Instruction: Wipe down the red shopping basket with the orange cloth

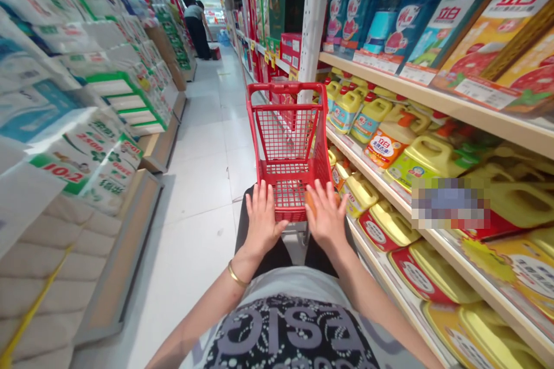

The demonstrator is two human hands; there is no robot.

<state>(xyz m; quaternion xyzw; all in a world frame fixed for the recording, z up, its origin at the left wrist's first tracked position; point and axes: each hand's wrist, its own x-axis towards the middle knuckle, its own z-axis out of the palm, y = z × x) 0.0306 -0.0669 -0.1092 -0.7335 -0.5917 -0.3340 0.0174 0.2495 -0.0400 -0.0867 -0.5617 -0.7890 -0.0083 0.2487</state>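
A red plastic rolling shopping basket (pixel 322 138) with mesh walls stands upright just beyond my knees. My left hand (pixel 260 218) is held palm down over my left knee, fingers stretched and spread at the basket's near left edge. Over the right knee is my right hand (pixel 324 216), also palm down with spread fingers, in front of the basket's near right corner. Something orange-brown (pixel 310 200) shows partly beneath the right hand; I cannot tell what it is or whether the hand touches it. A gold bangle (pixel 236 274) circles my left wrist.
Shelves at the right hold yellow detergent jugs (pixel 372 118), with blue pump bottles (pixel 385 17) above. Tissue packs (pixel 93 153) are stacked on low platforms at the left. The tiled aisle floor (pixel 203 155) runs ahead. A bent person (pixel 197 29) and another person stand far down it.
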